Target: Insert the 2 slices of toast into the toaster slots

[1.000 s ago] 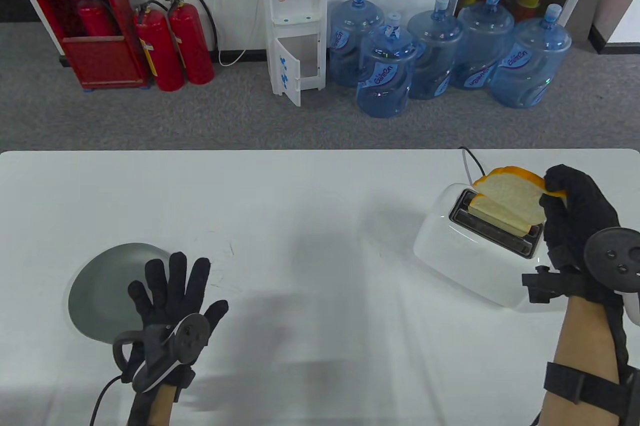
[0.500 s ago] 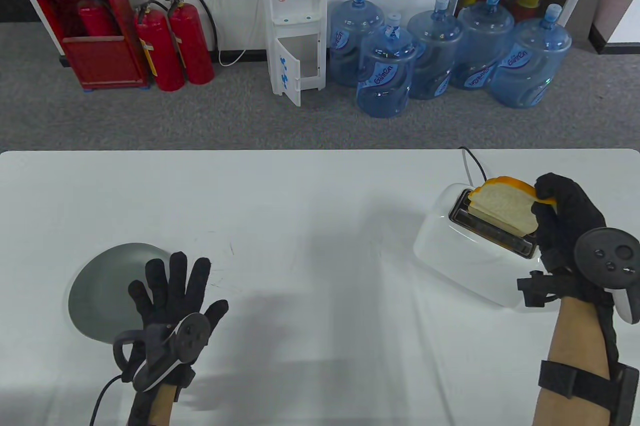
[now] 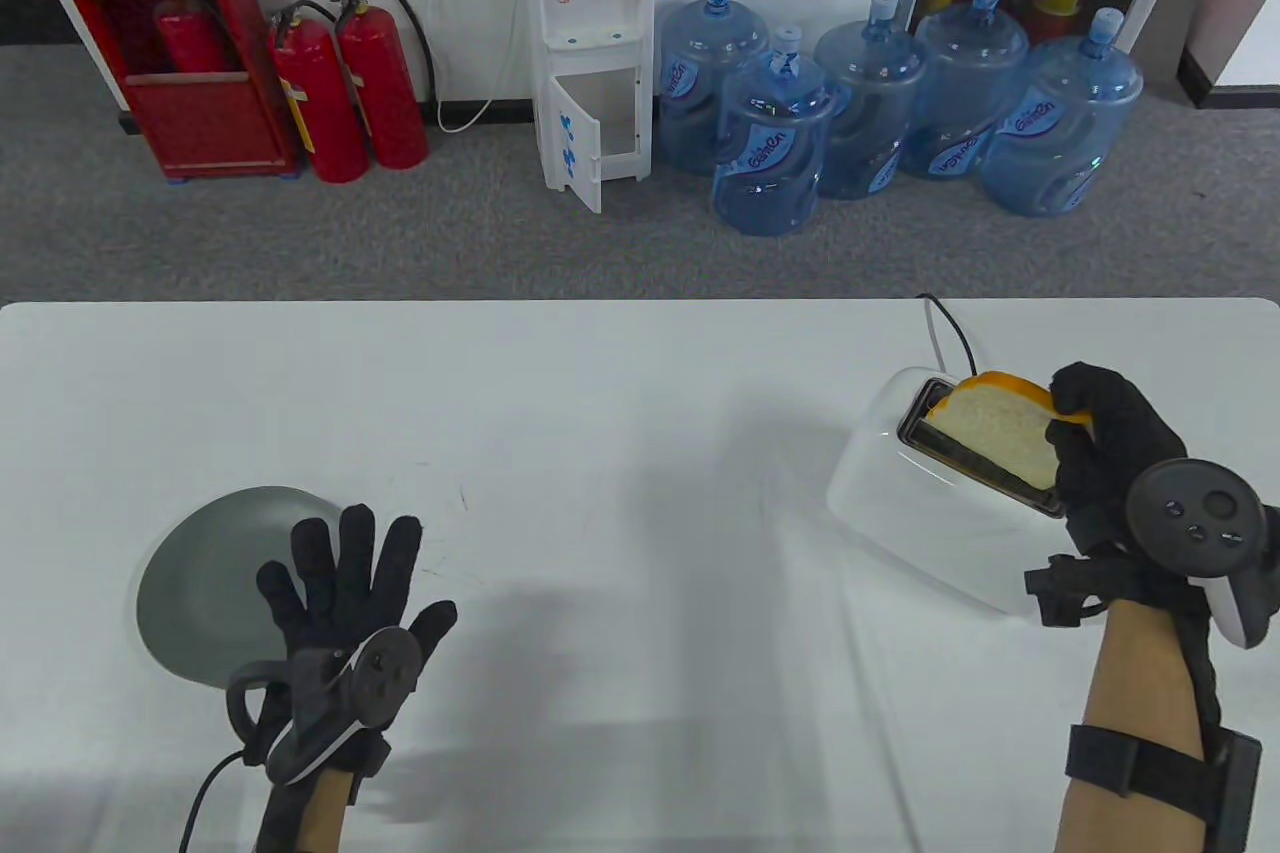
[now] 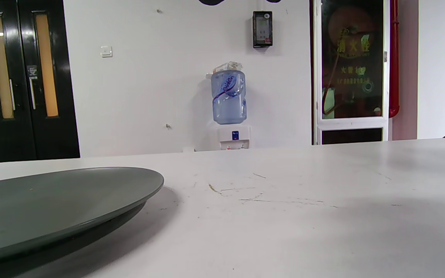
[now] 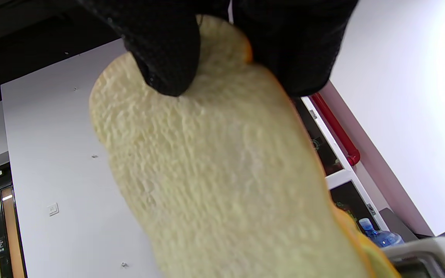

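Table view: white table (image 3: pixel 600 413) with the toaster at the right, a grey plate at the left, both gloved hands coming in from the bottom.
Right hand (image 3: pixel 1110 463): pinching the top corner of a toast slice (image 3: pixel 1000 428), thumb on the crumb face and fingers wrapped over the orange crust.
Toast slice: standing on edge, lower part down inside a slot of the white toaster (image 3: pixel 930 493), upper part sticking out.
Second slice: can't really tell from here, the held slice covers most of the slots.
Right wrist view: slice (image 5: pixel 222 173) fills the frame, black fingertips (image 5: pixel 164 50) clamped on its top, a bit of toaster rim (image 5: pixel 427 258) bottom right.
Left hand (image 3: pixel 340 613): flat, fingers spread, holding nothing, partly over the grey plate (image 3: pixel 200 573).
Left wrist view: plate rim (image 4: pixel 91 193) low on the left, nothing on the part that shows.
Background: water jugs (image 3: pixel 770 143) and red extinguishers (image 3: pixel 340 93) on the floor.
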